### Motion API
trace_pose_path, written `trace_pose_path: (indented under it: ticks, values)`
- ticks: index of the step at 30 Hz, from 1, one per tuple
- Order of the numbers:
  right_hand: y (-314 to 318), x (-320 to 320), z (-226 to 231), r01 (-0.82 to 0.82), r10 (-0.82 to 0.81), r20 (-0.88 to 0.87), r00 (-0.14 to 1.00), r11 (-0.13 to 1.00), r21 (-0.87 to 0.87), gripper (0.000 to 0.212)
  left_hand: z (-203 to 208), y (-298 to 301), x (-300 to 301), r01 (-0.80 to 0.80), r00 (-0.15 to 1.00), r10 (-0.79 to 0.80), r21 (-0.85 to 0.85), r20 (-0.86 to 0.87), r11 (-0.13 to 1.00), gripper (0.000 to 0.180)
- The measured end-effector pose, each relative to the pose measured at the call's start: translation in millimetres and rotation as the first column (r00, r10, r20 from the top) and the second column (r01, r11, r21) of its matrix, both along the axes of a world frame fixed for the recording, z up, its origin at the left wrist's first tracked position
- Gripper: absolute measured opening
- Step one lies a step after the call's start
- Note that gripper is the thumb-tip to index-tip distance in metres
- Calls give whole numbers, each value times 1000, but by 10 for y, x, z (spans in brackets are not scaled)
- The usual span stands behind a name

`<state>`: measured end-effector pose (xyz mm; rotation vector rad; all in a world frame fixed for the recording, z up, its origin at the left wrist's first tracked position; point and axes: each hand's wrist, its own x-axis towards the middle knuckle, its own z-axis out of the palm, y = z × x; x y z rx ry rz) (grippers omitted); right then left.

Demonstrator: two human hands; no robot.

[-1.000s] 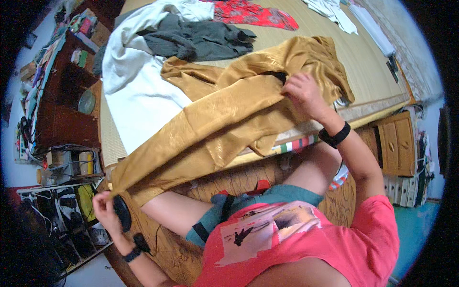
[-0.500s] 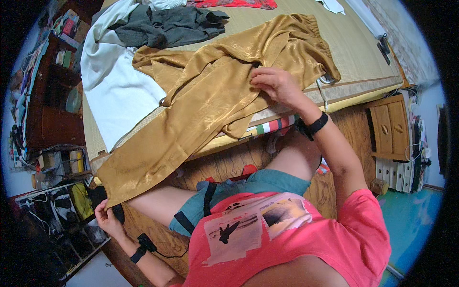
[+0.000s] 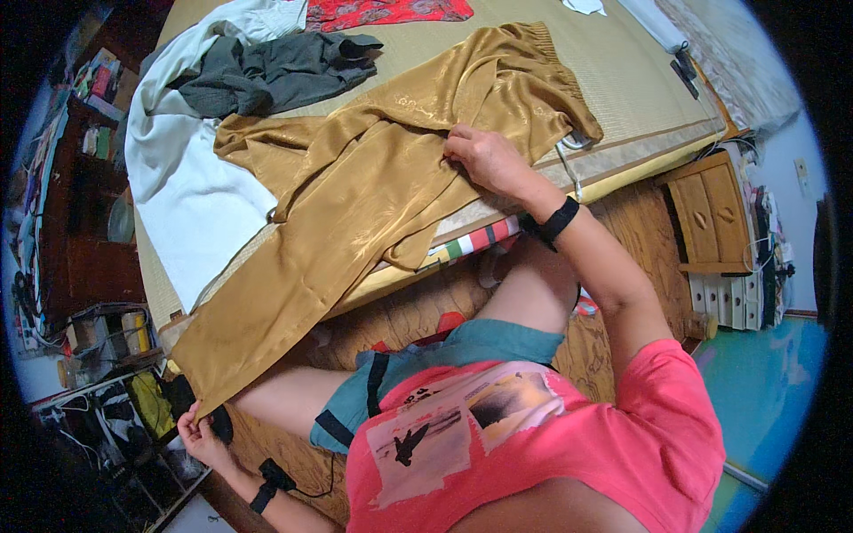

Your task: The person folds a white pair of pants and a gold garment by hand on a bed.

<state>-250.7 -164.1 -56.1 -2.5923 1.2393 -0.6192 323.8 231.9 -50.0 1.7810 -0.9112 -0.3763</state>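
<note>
A pair of shiny gold-brown trousers (image 3: 355, 213) lies spread across the bed edge, with its gathered elastic waistband at the far right. One leg stretches down to the near left, off the bed and over my thigh. My left hand (image 3: 203, 437) pinches the corner of that leg's hem between thumb and fingers. Further up, my right hand (image 3: 493, 164) has its fingers closed on the fabric near the middle of the trousers. The fabric hides part of its fingertips. A white hanger (image 3: 569, 169) pokes out from beneath the trousers by the waistband.
A white garment (image 3: 187, 195) and a dark grey garment (image 3: 275, 75) lie on the matted bed (image 3: 586, 75), with red patterned cloth (image 3: 391, 11) behind. A wooden drawer cabinet (image 3: 706, 213) stands at right, a black-compartment rack (image 3: 115, 444) at lower left.
My right hand's fingers have closed more tightly on the trousers. My left hand keeps its pinch on the hem. The whole view has shifted a little, so the bed things sit further left.
</note>
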Motion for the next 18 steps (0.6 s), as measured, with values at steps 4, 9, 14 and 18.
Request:
trace_pose_path:
  ticks: [4,9,14,18]
  values:
    - [-3,9,109,-3,9,192,981,1000,-31,11,-59,138,150,60,998,-61,-18,-19,998,12]
    - [-36,2,240,20,52,435,899,987,-160,14,-37,110,116,7,998,-11,-55,-64,998,10]
    - [7,12,256,40,-31,493,869,999,-7,12,-80,128,192,-10,992,2,-65,-123,998,11]
    - [-59,6,223,35,16,442,897,994,-108,22,-57,198,275,114,993,-114,-35,-22,993,29]
